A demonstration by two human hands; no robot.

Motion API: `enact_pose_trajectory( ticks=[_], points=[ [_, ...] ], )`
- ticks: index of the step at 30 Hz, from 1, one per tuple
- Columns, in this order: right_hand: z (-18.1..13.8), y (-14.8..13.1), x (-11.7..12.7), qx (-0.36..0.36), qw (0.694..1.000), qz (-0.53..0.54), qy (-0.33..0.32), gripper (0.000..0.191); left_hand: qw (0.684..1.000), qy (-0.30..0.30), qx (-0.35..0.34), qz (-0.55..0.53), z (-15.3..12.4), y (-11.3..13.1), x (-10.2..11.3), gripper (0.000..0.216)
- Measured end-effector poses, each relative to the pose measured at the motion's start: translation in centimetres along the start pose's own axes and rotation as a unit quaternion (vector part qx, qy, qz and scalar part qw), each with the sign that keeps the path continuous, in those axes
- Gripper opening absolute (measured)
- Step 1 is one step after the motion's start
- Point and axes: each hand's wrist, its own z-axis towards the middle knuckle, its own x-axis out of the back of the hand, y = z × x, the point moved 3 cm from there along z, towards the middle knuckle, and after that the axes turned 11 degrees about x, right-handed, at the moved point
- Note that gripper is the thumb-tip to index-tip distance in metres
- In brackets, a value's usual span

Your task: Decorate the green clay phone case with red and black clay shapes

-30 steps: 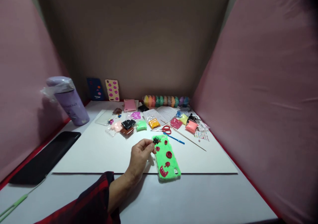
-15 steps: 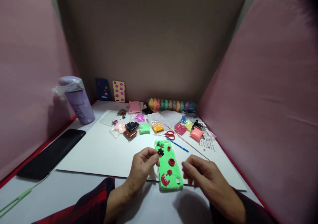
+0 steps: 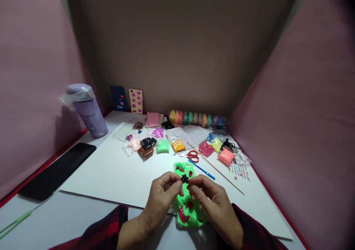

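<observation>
Between the thumb and index finger of my left hand [image 3: 161, 198] is a small black star-shaped piece of clay [image 3: 184, 178]. My right hand [image 3: 219, 205] is closed, its fingertips pinching at the star's right edge. The star is held over a phone case [image 3: 195, 217] covered in bright green clay, which lies at the front edge of the white board. Dark red clay shapes decorate it: a lash-like one at the top left, a small round one at the top right and a toothed mouth shape [image 3: 183, 215] low down. My fingers cover its middle.
Beyond the case lie red-handled scissors [image 3: 193, 156], a blue pen-like tool [image 3: 203, 171] and a thin wooden stick [image 3: 222, 172]. Several bags of coloured clay, such as an orange one [image 3: 178, 145], spread behind them. A purple tumbler [image 3: 91, 113] and a black phone [image 3: 58, 170] are left.
My right hand has moved left and inward to the black star. My left hand has shifted slightly right and lower in view with the star. The camera view has shifted a little.
</observation>
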Motion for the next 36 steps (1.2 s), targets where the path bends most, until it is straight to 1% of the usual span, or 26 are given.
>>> enact_pose_trajectory(
  ticks=[4,8,13,19,26,29,33,36],
  points=[
    [-0.73,0.21,-0.29,0.029,0.999,-0.028,0.009,0.024,0.999,-0.015,0.026,-0.014,-0.35,-0.42,0.05,0.022],
    [-0.92,0.24,-0.44,0.032,0.998,-0.048,0.016,0.025,1.0,-0.018,0.023,-0.001,-0.54,-0.07,0.0,0.024],
    [-1.08,0.34,-0.62,0.022,0.999,-0.035,0.011,0.024,0.999,-0.032,0.016,0.018,-0.45,-0.01,-0.12,0.023],
    [-1.04,0.91,-0.56,-0.012,0.999,-0.017,0.026,0.027,0.998,-0.033,-0.009,0.049,-0.37,-0.07,-0.15,0.023],
    [-1.05,1.02,-0.61,-0.024,0.999,-0.009,0.044,0.032,0.995,-0.043,-0.027,0.082,-0.33,-0.05,-0.15,0.022],
    [-1.19,0.9,-0.6,-0.027,0.998,0.0,0.052,0.032,0.996,-0.049,-0.02,0.073,-0.28,-0.3,-0.05,0.018],
    [-1.19,0.89,-0.55,-0.038,0.998,0.003,0.058,0.033,0.997,-0.057,0.014,0.046,-0.16,-0.73,-0.01,0.018],
    [-1.17,1.06,-0.62,-0.044,0.998,0.002,0.052,0.033,0.997,-0.055,0.006,0.054,-0.04,-0.68,-0.09,0.018]
  ],
)
